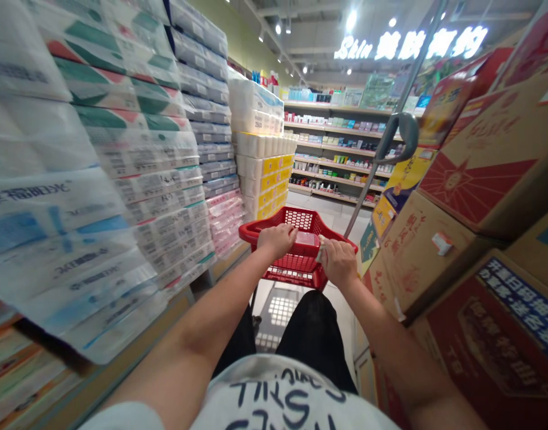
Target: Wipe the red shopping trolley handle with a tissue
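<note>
A red plastic shopping cart (296, 264) stands right in front of my body, its basket made of open mesh. My left hand (277, 240) is wrapped round the left part of its handle (306, 239). On the right part of the same handle my right hand (340, 261) is closed. A small pale, crumpled-looking piece (321, 247) shows at the right hand's fingers; its kind is unclear. The cart's floor is partly hidden by the handle and my hands.
Tall stacks of wrapped tissue packs (134, 101) line the left side. Cardboard boxes (475, 155) are piled close on the right, beside a slanting metal pole with a grey loop handle (397, 138). Shelves of small goods (336, 149) stand ahead across a pale floor (305, 198).
</note>
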### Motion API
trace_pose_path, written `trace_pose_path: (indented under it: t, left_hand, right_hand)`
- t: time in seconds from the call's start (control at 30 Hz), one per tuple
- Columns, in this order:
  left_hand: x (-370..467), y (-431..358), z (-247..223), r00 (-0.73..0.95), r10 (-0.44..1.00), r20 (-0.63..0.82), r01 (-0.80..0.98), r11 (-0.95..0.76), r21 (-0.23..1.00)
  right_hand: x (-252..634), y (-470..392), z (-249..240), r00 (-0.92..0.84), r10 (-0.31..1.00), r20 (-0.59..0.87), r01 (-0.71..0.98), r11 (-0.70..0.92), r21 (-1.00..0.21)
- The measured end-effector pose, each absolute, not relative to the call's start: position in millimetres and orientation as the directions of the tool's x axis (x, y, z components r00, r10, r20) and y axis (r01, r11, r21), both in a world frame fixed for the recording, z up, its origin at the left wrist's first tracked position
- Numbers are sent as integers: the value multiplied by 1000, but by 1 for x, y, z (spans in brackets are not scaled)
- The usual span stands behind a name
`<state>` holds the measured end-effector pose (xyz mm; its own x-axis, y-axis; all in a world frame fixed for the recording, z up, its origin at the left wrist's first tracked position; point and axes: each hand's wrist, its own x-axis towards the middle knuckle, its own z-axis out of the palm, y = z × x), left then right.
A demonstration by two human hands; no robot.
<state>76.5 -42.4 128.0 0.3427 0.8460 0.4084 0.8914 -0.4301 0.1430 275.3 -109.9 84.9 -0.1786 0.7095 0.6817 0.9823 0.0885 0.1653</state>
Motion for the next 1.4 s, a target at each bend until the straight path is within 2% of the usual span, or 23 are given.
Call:
trace_pose_path:
  t: [0.07, 0.13, 0.2, 0.27, 0.3, 0.37, 0.47, 0.53, 0.6, 0.7, 0.77, 0.83, 0.9, 1.0, 1.07, 1.13, 1.23, 1.3, 1.33, 1.4]
  left_hand:
    - [77, -43, 128, 340, 847, 409, 893, -427, 144]
    - [77, -43, 127, 335, 852, 403, 895, -422, 148]
    - [76, -42, 127, 335, 852, 402, 895, -421, 146]
    - [75, -41, 127, 338, 848, 407, 895, -423, 138]
    - [74, -41, 127, 339, 847, 409, 896, -424, 134]
    - [73, -40, 128, 339, 849, 405, 897, -422, 133]
    - [72, -40, 128, 337, 856, 391, 895, -420, 147]
    - [72, -41, 129, 342, 854, 392, 890, -428, 156]
    - [74, -41, 129, 347, 850, 397, 886, -435, 158]
    - [77, -43, 128, 344, 852, 394, 888, -432, 159]
    - [77, -43, 128, 342, 856, 388, 890, -427, 158]
    - [77, -43, 128, 343, 857, 385, 892, -425, 152]
    - [75, -43, 127, 344, 854, 390, 894, -425, 142]
    - [73, -43, 127, 348, 846, 404, 893, -430, 133]
    - [73, -43, 127, 349, 844, 408, 892, -432, 130]
    - [73, -44, 127, 348, 844, 408, 893, -430, 130]
    - [74, -45, 128, 351, 846, 402, 893, -431, 129]
    - [74, -46, 129, 349, 851, 392, 894, -428, 132]
    - [73, -46, 129, 345, 855, 387, 896, -423, 136]
    - [72, -46, 130, 339, 861, 380, 897, -417, 145]
  right_hand:
    - [275, -108, 90, -101, 760, 642, 993, 34, 116]
    - [274, -101, 106, -28, 883, 469, 996, -13, 84]
    - [273, -93, 123, -40, 961, 275, 995, 15, 94]
    - [272, -88, 130, -63, 979, 196, 994, 43, 104]
    - [272, -88, 128, -42, 972, 233, 995, 19, 99]
    - [273, -93, 113, -23, 916, 401, 996, -15, 90]
    - [279, -104, 85, -175, 732, 659, 983, 97, 153]
    - [284, -108, 79, -243, 675, 697, 970, 155, 188]
    - [287, -105, 87, -161, 755, 636, 986, 94, 138]
    - [287, -94, 115, -56, 933, 356, 995, 24, 93]
    - [286, -88, 128, -77, 971, 225, 994, 55, 99]
    - [284, -88, 128, -61, 966, 253, 996, 41, 85]
    - [284, -95, 113, -43, 918, 395, 997, 15, 72]
    - [286, -108, 83, -149, 750, 644, 989, 95, 117]
    - [288, -112, 74, -207, 687, 697, 978, 147, 145]
    - [288, -110, 80, -137, 722, 679, 991, 106, 87]
    - [284, -101, 104, 46, 865, 499, 999, -29, -43]
    - [282, -98, 115, 94, 909, 406, 995, -72, -69]
    - [282, -99, 115, 88, 910, 405, 996, -67, -65]
    - [285, -104, 107, 7, 865, 502, 1000, 7, -25]
